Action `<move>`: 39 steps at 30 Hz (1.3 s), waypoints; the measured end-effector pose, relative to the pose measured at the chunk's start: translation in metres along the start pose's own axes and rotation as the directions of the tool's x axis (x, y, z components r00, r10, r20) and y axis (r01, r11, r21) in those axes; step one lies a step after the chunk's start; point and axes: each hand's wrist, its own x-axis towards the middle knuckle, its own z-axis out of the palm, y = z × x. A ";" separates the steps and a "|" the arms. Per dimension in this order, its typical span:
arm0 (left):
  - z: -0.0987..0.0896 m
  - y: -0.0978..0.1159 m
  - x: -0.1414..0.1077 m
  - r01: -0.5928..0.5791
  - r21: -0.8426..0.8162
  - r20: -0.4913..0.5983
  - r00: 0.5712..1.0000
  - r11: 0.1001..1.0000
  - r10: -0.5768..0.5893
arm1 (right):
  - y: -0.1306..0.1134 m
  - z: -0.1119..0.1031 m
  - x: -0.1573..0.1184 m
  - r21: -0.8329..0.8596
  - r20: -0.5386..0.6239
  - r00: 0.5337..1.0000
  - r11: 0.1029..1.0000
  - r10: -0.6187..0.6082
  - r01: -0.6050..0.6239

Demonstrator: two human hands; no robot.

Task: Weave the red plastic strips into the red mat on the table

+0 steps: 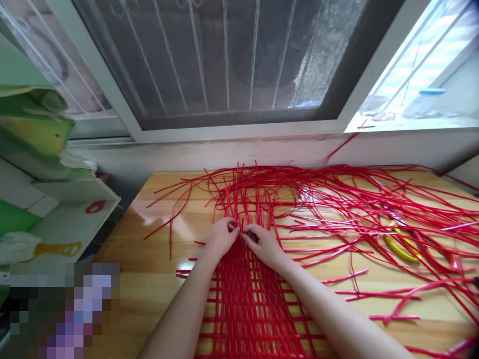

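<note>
A red woven mat of thin strips [247, 309] lies on the wooden table and runs toward me. At its far edge, my left hand [223, 234] and my right hand [264, 242] almost meet. Both have thumb and fingers pinched together on the red strips. A short strip end [242, 223] sticks up between the fingertips. Loose strip ends fan out beyond both hands toward the wall. My fingers partly hide which strips each hand grips.
Pliers with yellow and red handles [402, 245] lie under a tangle of long red strips [337, 184] on the right. The wooden table [130, 289] meets a wall below a barred window [224, 65]. A white shelf [75, 214] stands at the left beside a green curtain [33, 124].
</note>
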 end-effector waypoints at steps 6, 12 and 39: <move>0.005 0.005 -0.002 0.027 -0.002 -0.047 0.999 1.000 -0.027 | -0.001 0.001 -0.002 -0.014 0.019 1.000 1.000 -0.002 0.002; 0.008 -0.002 0.001 -0.023 -0.112 -0.050 0.999 0.993 0.018 | -0.006 -0.001 -0.004 -0.187 -0.017 0.991 0.974 -0.135 0.130; -0.027 -0.005 -0.001 0.072 -0.444 0.226 0.973 0.893 0.034 | 0.000 -0.004 0.002 -0.105 0.018 0.999 0.994 0.046 -0.044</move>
